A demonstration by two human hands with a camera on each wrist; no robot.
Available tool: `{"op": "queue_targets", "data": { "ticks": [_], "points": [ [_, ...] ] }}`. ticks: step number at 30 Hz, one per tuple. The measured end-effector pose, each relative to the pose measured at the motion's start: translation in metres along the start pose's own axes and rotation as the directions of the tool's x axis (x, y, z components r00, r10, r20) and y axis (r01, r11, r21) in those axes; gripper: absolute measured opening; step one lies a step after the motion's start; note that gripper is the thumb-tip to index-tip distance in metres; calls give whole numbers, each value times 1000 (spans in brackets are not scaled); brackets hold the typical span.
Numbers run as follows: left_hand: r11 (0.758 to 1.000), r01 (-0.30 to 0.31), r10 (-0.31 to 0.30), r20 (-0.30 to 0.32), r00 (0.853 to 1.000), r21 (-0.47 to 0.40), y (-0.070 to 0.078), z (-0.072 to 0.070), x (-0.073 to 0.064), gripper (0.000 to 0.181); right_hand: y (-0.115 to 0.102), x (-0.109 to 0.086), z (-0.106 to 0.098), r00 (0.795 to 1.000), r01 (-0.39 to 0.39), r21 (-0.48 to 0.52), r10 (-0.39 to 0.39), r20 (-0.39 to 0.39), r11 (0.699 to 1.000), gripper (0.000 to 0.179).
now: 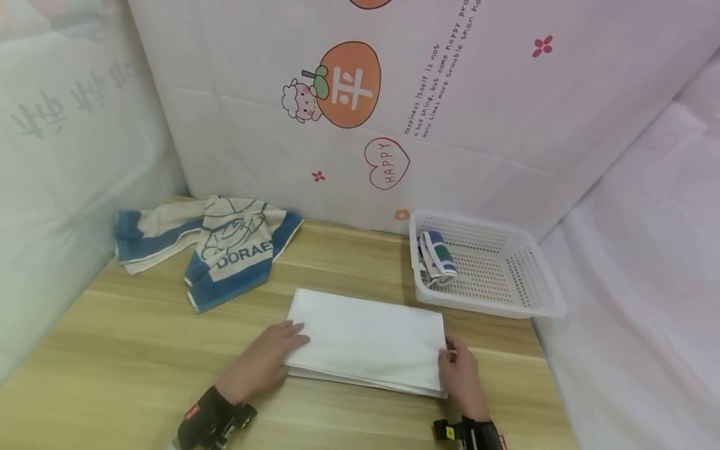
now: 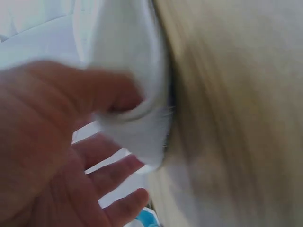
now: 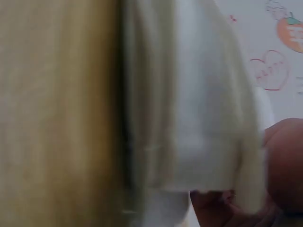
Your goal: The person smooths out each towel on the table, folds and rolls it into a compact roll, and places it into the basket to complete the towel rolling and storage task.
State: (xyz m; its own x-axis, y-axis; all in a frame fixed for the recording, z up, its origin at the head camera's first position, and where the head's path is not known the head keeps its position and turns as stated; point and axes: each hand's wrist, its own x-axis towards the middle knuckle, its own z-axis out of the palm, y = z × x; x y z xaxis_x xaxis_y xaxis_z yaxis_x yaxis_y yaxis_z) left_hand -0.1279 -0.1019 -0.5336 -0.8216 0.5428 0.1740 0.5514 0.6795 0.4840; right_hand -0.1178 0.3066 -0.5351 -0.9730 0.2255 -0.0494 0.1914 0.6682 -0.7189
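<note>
A folded white towel point(image 1: 365, 340) lies in layers on the wooden table, its near edge slightly parted. At its left end is my left hand point(image 1: 264, 359), fingers over the top edge. In the left wrist view the thumb point(image 2: 109, 90) presses into a fold of the towel point(image 2: 137, 127), with the fingers spread on the far side. My right hand point(image 1: 462, 375) pinches the towel's right edge between thumb and fingers. The right wrist view shows the towel's stacked layers point(image 3: 203, 94) blurred and close, hiding most of the right hand point(image 3: 286, 165).
A crumpled blue and cream towel point(image 1: 242, 250) with printed letters lies at the back left. At the back right, a white plastic basket point(image 1: 489, 306) holds a small rolled striped cloth point(image 1: 439, 256). Printed white sheets point(image 1: 253, 112) hang behind the table point(image 1: 140, 362) and along both sides.
</note>
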Motion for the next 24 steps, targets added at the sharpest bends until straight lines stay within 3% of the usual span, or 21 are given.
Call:
{"op": "queue_targets", "data": {
  "ticks": [5,10,14,18,24],
  "points": [
    [999,22,-21,55,998,-34,4,-8,3,50,1,0,1,998,53,-74,-54,-16,996,48],
    [1000,17,-16,24,1000,-12,12,-7,19,44,-25,-11,8,976,192,-159,-206,-73,968,50],
    [996,87,-88,20,996,37,14,0,26,40,-46,-20,27,958,286,-237,-283,50,928,48],
    [980,180,-183,39,982,80,12,4,23,42,-57,-23,42,931,362,-325,-320,176,874,46],
    [976,163,-161,-26,987,145,8,0,12,38,-65,-13,55,897,432,-359,-355,262,827,47]
  ]
}}
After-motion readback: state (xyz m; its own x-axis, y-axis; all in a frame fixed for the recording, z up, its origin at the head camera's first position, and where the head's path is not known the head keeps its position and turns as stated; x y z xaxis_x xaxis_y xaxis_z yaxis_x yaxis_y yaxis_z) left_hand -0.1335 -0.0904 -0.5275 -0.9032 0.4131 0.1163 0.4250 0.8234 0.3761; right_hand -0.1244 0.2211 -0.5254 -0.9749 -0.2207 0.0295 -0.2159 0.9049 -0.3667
